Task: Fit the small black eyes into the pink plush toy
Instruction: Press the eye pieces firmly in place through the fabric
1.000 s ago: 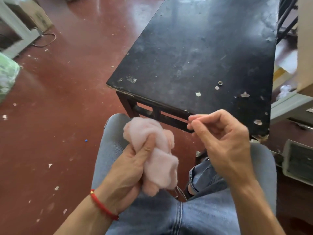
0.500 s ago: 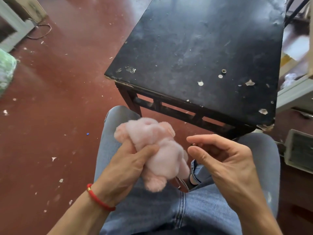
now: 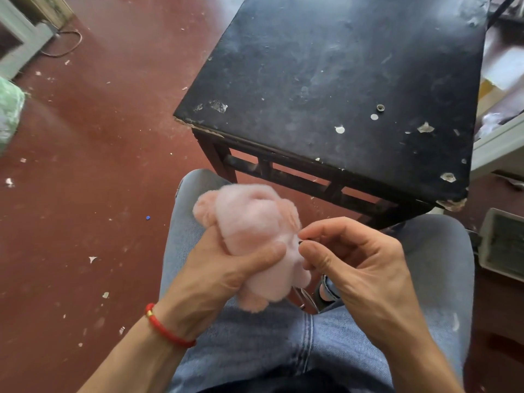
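My left hand (image 3: 224, 268) grips a small pink plush toy (image 3: 252, 222) around its middle, above my lap, thumb across its front. My right hand (image 3: 354, 265) is pressed against the toy's right side, thumb and forefinger pinched on a tiny black eye (image 3: 301, 241), of which only a dark speck shows. The toy's head with two round ears points away from me. On the black table (image 3: 340, 66) lie two small white discs (image 3: 339, 129) and one small dark ring-shaped piece (image 3: 380, 108).
The black table stands right in front of my knees, its near edge (image 3: 312, 163) just beyond the toy. Red floor with scattered white scraps spreads to the left. A grey grilled box (image 3: 504, 245) sits at the right, a green bundle (image 3: 8, 109) at the far left.
My right hand has come down from the table's edge to the toy's side with the pinched piece. My left hand has turned the toy and raised its head.
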A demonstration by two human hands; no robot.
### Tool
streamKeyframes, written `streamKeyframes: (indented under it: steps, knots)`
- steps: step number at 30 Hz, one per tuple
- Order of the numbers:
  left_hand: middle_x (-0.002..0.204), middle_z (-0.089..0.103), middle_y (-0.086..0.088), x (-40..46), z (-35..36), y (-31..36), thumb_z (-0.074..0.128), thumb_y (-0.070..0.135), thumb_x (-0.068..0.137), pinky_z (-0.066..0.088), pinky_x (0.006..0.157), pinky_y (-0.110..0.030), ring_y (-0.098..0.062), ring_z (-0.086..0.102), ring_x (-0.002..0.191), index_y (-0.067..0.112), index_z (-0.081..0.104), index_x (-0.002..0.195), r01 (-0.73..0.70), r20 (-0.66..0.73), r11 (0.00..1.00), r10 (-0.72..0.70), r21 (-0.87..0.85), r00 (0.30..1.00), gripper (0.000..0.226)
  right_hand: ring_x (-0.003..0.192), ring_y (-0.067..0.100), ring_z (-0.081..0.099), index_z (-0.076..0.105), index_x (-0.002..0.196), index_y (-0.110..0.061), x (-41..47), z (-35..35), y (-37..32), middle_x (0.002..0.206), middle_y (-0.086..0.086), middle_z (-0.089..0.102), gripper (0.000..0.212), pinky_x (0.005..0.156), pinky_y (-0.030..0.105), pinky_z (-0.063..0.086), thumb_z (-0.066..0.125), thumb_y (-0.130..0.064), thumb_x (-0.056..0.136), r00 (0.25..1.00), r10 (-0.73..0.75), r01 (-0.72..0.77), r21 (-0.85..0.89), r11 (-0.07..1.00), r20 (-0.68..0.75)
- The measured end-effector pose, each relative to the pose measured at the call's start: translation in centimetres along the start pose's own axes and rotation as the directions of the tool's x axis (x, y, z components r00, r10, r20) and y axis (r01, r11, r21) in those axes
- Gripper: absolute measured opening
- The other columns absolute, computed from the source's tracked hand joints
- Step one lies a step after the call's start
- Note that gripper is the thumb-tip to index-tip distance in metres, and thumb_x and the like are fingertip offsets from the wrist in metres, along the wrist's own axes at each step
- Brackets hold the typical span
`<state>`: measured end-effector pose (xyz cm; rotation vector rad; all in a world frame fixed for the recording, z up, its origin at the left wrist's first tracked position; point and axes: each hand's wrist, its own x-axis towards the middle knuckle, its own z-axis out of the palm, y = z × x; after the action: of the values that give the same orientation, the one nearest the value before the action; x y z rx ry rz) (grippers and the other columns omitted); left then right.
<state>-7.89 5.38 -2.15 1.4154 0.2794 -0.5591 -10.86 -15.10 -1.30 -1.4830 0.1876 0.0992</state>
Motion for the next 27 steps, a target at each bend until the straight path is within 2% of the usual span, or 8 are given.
streamKeyframes:
  steps: [2, 5, 9, 11, 13, 16, 20, 27]
  knots:
    - [0.117, 0.086, -0.007, 0.0, 0.1, 0.0, 0.096, 0.034, 0.072, 0.070, 0.083, -0.038, -0.028, 0.082, 0.109, 0.025, 0.078, 0.123, 0.006, -0.044, 0.999, -0.003, 0.048, 0.999, 0.055, 0.062, 0.009, 0.073, 0.083, 0.094, -0.016, 0.1, 0.2, 0.1, 0.077, 0.009, 0.082, 0.022, 0.062, 0.021, 0.061, 0.085, -0.028, 0.075, 1.000, 0.009, -0.009, 0.026, 1.000, -0.006]
    - [0.112, 0.087, -0.005, -0.2, 0.0, -0.1, 0.091, 0.038, 0.076, 0.071, 0.085, -0.044, -0.025, 0.083, 0.105, 0.028, 0.082, 0.115, 0.017, -0.084, 0.993, -0.007, 0.120, 0.996, 0.042, 0.064, 0.008, 0.076, 0.082, 0.094, -0.013, 0.4, 0.1, 0.6, 0.077, 0.007, 0.082, 0.022, 0.061, 0.018, 0.061, 0.087, -0.024, 0.075, 0.999, 0.046, -0.045, 0.054, 0.998, -0.003]
    - [0.117, 0.085, -0.009, -0.6, -0.1, 0.3, 0.081, 0.028, 0.086, 0.069, 0.084, -0.031, -0.023, 0.082, 0.110, 0.021, 0.080, 0.118, -0.023, -0.045, 1.000, 0.024, 0.018, 0.999, 0.032, 0.059, 0.010, 0.073, 0.083, 0.092, -0.012, 0.5, 0.1, 1.7, 0.071, 0.011, 0.081, 0.016, 0.060, 0.019, 0.060, 0.086, -0.020, 0.078, 0.997, 0.082, -0.081, 0.057, 0.995, -0.012]
    - [0.118, 0.084, -0.013, -0.5, -0.1, 0.4, 0.077, 0.025, 0.089, 0.068, 0.089, -0.033, -0.025, 0.081, 0.112, 0.014, 0.078, 0.120, -0.036, -0.040, 0.999, 0.036, 0.000, 0.999, 0.032, 0.059, 0.010, 0.072, 0.084, 0.093, -0.014, 0.5, 0.1, 2.1, 0.071, 0.008, 0.081, 0.016, 0.061, 0.019, 0.059, 0.086, -0.021, 0.079, 0.998, 0.063, -0.063, 0.055, 0.997, -0.012]
    - [0.116, 0.085, -0.012, -0.5, -0.1, 0.3, 0.079, 0.028, 0.085, 0.069, 0.089, -0.037, -0.027, 0.081, 0.111, 0.013, 0.080, 0.116, -0.015, -0.058, 1.000, 0.014, -0.016, 0.998, 0.035, 0.063, 0.011, 0.075, 0.084, 0.095, -0.014, 0.4, 0.1, 2.1, 0.077, 0.008, 0.083, 0.018, 0.064, 0.019, 0.060, 0.086, -0.020, 0.078, 0.999, 0.043, -0.043, 0.053, 0.998, -0.003]
    - [0.114, 0.086, -0.012, -0.7, 0.1, 0.1, 0.082, 0.027, 0.079, 0.070, 0.083, -0.036, -0.028, 0.082, 0.108, 0.015, 0.081, 0.115, 0.004, -0.089, 0.998, -0.010, -0.068, 0.996, 0.038, 0.072, 0.023, 0.081, 0.083, 0.097, -0.016, 0.3, 0.2, 2.2, 0.087, 0.007, 0.085, 0.020, 0.069, 0.022, 0.064, 0.087, -0.020, 0.078, 0.999, 0.031, -0.032, 0.033, 0.999, 0.007]
    - [0.110, 0.085, -0.020, -0.7, 0.2, 0.1, 0.078, 0.016, 0.089, 0.069, 0.064, -0.035, -0.041, 0.082, 0.102, 0.007, 0.078, 0.117, -0.037, -0.120, 0.998, 0.031, -0.044, 0.992, 0.030, 0.079, 0.012, 0.081, 0.083, 0.097, -0.019, 0.3, 0.2, 2.4, 0.091, 0.003, 0.085, 0.020, 0.073, 0.021, 0.063, 0.087, -0.022, 0.078, 1.000, 0.005, -0.005, -0.031, 1.000, -0.011]
    - [0.110, 0.086, -0.014, -0.7, 0.4, 0.3, 0.075, 0.022, 0.086, 0.068, 0.068, -0.030, -0.029, 0.084, 0.101, 0.007, 0.078, 0.117, -0.016, -0.131, 0.986, -0.006, -0.166, 0.991, 0.034, 0.082, 0.013, 0.081, 0.083, 0.100, -0.028, 0.0, 0.1, 2.5, 0.093, -0.005, 0.084, 0.018, 0.075, 0.020, 0.063, 0.086, -0.024, 0.083, 0.994, -0.105, 0.101, -0.142, 0.985, -0.017]
